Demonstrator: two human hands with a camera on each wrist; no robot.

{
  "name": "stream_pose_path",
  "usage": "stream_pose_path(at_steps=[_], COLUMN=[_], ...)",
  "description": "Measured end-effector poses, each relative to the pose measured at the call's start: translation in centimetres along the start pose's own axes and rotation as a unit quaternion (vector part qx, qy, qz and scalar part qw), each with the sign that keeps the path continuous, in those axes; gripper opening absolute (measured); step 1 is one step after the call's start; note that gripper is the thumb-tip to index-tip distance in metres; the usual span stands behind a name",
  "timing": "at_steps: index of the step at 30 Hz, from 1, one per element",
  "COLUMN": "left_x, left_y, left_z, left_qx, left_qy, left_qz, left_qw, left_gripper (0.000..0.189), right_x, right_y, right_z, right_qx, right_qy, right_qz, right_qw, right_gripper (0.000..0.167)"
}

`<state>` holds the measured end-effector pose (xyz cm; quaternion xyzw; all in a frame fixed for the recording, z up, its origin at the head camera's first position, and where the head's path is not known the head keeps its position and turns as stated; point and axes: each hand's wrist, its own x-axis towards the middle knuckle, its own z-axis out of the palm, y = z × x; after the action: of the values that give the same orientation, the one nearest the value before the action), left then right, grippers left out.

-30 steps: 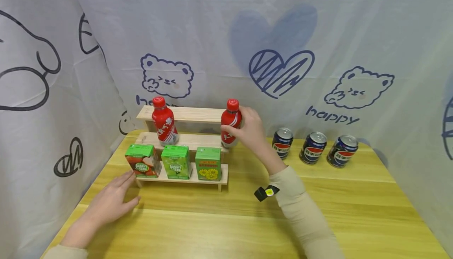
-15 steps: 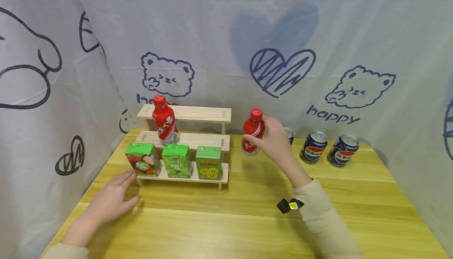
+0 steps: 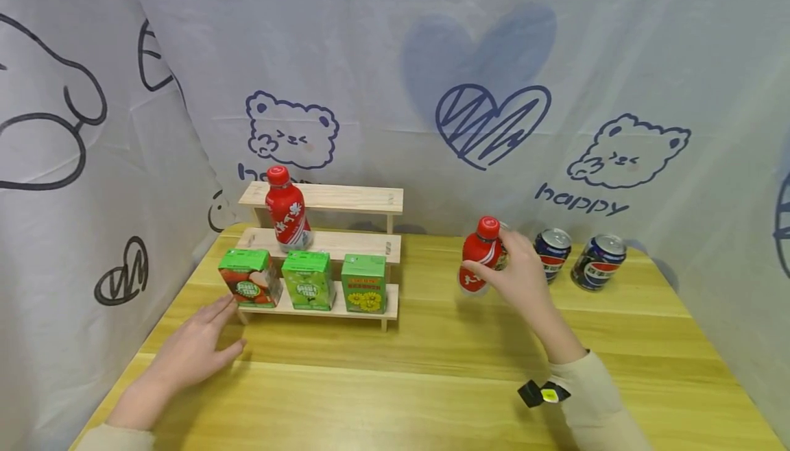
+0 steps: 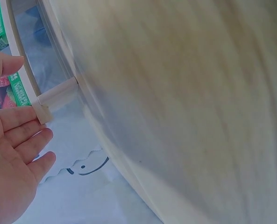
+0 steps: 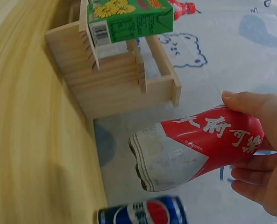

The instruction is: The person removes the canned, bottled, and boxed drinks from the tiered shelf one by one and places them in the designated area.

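My right hand (image 3: pixel 518 273) grips a red-labelled soda bottle (image 3: pixel 480 259) by its upper body, right of the wooden shelf. In the right wrist view the bottle (image 5: pixel 194 144) has its base off the table, over a blue can (image 5: pixel 143 212). My left hand (image 3: pixel 194 345) lies with relaxed fingers at the shelf's front left corner; the left wrist view shows its fingertips (image 4: pixel 24 114) right at the shelf's end. A second red bottle (image 3: pixel 286 214) stands on the middle tier of the shelf (image 3: pixel 352 245). On the bottom tier stand three green-topped drink cartons (image 3: pixel 308 283).
Two blue cola cans (image 3: pixel 599 264) show at the table's back right; another is mostly hidden behind my right hand. A printed curtain (image 3: pixel 382 60) hangs behind and beside the wooden table (image 3: pixel 370 396).
The right hand has carried the bottle from the right end of the middle tier, rightward and toward me, in front of the leftmost can. The left hand has stayed put.
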<state>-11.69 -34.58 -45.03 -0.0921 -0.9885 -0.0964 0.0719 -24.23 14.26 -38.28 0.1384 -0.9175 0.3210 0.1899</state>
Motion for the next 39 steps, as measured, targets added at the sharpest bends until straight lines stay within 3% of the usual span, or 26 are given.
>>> stream_pose_path(at_steps=[8,18,39], left_x=[0.0,-0.1,0.0], left_y=[-0.1,0.0,0.2], left_z=[0.0,-0.2,-0.2], left_qx=[-0.003,-0.005,-0.006], left_qy=[0.002,-0.005,-0.009], left_qz=[0.002,-0.003,-0.003], left_qw=[1.0,1.0,0.9999], left_gripper=[0.073,0.074,0.073], right_x=[-1.6,-3.3,-4.5], right_y=[2.6,5.3,9.9], right_z=[-1.3,-2.9,-6.3], right_qx=[-0.005,-0.04,-0.064], right_qy=[0.004,0.026,0.02], right_qz=[0.036,0.051,0.099], right_qw=[0.9993,0.9976,0.9928], right_gripper=[0.061,0.06,0.063])
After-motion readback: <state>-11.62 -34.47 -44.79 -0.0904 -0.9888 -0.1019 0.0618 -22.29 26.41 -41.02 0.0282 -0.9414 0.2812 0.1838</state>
